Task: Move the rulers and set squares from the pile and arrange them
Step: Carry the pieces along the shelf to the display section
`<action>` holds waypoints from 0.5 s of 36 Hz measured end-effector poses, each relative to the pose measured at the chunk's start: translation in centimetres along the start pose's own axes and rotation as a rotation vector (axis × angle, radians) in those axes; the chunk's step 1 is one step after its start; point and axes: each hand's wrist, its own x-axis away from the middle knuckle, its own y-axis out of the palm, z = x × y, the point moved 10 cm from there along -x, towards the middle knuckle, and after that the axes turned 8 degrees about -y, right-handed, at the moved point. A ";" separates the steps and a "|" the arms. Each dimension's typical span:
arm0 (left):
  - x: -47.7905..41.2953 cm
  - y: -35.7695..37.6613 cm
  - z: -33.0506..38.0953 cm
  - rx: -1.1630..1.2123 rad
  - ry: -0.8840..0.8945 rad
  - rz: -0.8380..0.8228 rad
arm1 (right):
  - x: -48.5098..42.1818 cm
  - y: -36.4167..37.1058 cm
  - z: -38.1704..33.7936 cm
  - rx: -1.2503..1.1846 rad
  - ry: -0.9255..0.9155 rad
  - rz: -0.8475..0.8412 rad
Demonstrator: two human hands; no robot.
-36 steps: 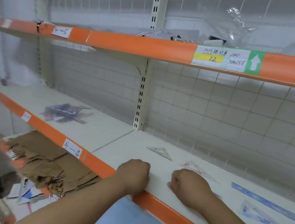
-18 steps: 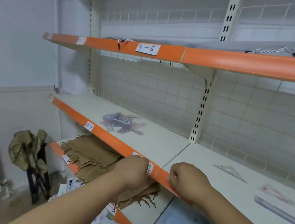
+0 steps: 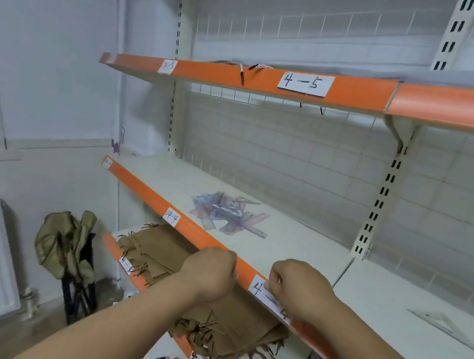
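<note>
One pile (image 3: 229, 213), one set square (image 3: 449, 326) in view. Your left hand (image 3: 210, 273) and right hand (image 3: 299, 291) are both fisted, empty; they've shifted left toward the pile.

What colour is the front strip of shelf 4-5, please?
The strip is orange, clearest in head view.

The left hand (image 3: 210, 273) and right hand (image 3: 301, 290) are making fists by the orange shelf edge (image 3: 148, 194). A pile of rulers and set squares (image 3: 229, 213) is lying farther back (all mixed up).
</note>
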 end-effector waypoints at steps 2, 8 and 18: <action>-1.4 0.2 0.0 -0.003 0.007 -0.012 | -1.2 -0.1 0.7 -0.002 0.013 -0.001; -5.9 -0.3 0.0 -0.029 0.009 0.004 | -4.8 -0.2 2.8 0.003 0.025 -0.004; -11.0 0.7 -0.4 -0.007 0.019 0.010 | -9.1 0.0 4.8 0.035 0.037 -0.017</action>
